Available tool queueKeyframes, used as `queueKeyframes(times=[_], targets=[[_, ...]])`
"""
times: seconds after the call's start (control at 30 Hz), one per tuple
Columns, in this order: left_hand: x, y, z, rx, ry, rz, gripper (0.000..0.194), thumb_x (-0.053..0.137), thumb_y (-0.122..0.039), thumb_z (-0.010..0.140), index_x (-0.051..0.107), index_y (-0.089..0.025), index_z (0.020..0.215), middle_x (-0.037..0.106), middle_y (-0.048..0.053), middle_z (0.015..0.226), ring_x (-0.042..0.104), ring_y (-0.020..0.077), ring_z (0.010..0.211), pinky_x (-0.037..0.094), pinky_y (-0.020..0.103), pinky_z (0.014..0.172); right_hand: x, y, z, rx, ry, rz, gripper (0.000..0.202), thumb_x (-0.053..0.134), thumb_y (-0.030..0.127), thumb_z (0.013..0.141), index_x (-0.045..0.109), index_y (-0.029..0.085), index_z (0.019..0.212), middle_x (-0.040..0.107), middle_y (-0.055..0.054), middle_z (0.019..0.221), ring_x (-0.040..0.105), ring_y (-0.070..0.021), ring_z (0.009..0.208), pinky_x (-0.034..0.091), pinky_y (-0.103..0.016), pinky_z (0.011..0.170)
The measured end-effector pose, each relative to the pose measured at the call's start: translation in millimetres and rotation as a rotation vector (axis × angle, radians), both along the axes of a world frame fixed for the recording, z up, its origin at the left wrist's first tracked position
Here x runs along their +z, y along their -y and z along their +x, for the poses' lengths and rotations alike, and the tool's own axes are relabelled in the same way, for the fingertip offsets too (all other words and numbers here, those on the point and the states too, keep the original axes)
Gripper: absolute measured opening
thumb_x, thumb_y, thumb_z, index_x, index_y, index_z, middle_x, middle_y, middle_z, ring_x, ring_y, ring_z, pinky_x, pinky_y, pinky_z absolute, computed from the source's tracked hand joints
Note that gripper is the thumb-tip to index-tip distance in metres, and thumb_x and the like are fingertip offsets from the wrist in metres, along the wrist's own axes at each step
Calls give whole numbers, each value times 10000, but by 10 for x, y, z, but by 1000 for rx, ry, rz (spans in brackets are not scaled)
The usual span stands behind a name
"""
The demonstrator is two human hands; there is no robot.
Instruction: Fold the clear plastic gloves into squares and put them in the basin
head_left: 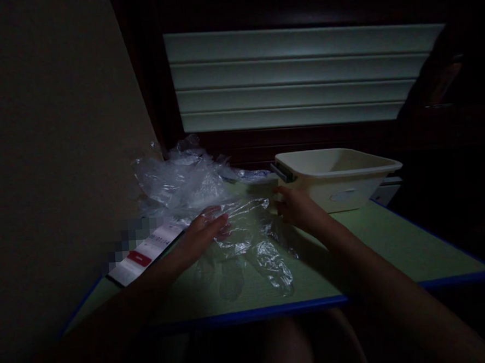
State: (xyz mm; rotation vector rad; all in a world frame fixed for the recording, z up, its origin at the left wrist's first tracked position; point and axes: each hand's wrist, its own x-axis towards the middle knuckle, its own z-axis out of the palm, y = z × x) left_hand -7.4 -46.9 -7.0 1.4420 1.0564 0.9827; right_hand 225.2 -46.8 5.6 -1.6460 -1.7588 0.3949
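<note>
A thin clear plastic glove [246, 236] with finger-shaped lobes lies spread on the green table. My left hand [206, 230] rests at its left side, fingers stretched out and thumb apart, touching the plastic. On the other side, my right hand [296, 206] is just in front of the cream bin, its fingers loosely bent and apart; nothing shows in them. Whether that hand touches the glove's edge is too dark to tell. Behind my left hand is a heap of crumpled clear plastic [184, 177].
A cream plastic bin [341, 183] with a dark handle stands at the back right of the table [403, 248], which has a blue edge. A phone [148, 253] with a lit screen lies at the left. Behind are a wall and a slatted panel [294, 80].
</note>
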Motion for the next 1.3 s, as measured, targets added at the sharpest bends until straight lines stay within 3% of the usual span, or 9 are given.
queueKeyframes(times=[0.13,0.33,0.5,0.63,0.8,0.93,1.13,1.2,1.3], targets=[[-82,-81,-31,112,-137,169,417,584,-400,751,474,-154,1070,600,73,916,620,243,891,476,411,826,-60,-22,42,-31,287,-98,296,549,189,843,543,121,1131,642,-92,923,623,-203,814,488,-365,731],[-232,-258,-131,251,-399,392,671,645,-263,646,326,-133,1221,491,143,1136,541,263,981,450,449,855,-47,35,58,-87,537,-189,258,532,277,875,558,145,1095,606,-73,1049,599,-188,907,492,-384,776],[-248,-235,-177,221,-568,575,568,599,-231,689,380,-151,1207,422,133,1202,486,279,1070,436,454,887,80,177,-65,-190,650,-140,223,521,202,849,593,88,1027,651,-181,884,635,-290,847,479,-380,678],[-120,-103,-159,153,-659,750,332,511,-212,776,493,-157,1104,409,112,1188,449,283,1116,389,451,944,200,301,-216,-204,681,14,306,320,213,920,558,115,1086,615,-225,1002,604,-335,921,453,-414,694],[-104,-46,-114,24,-724,870,239,462,-200,824,560,-160,1037,444,114,1200,460,258,1123,370,408,972,95,306,-366,50,651,71,377,340,325,923,492,157,1224,564,-168,1176,575,-276,997,444,-367,802],[-192,-41,-99,-103,-770,866,357,516,-279,819,551,-126,1139,468,141,1281,419,273,1207,332,392,1017,-117,238,-349,283,650,-8,580,389,481,888,358,147,1361,334,-183,1414,314,-316,1283,291,-444,998],[-205,18,-117,-292,-833,770,517,503,-410,851,448,-135,1285,389,133,1384,324,249,1292,208,396,1080,-202,118,-147,468,636,-177,692,275,578,885,266,126,1408,211,-229,1454,165,-348,1334,192,-523,1031],[-184,47,-118,-304,-880,770,519,495,-424,855,457,-124,1277,406,148,1369,311,256,1298,160,419,1089,-179,65,-85,521,636,-211,709,295,586,877,235,131,1418,174,-220,1466,120,-334,1342,174,-519,1041],[-161,79,-105,-250,-931,807,562,508,-417,837,424,-108,1299,262,167,1439,235,266,1330,213,411,1073,-160,-8,-6,610,634,-241,755,302,615,859,197,126,1425,119,-213,1476,73,-313,1349,154,-513,1050]])
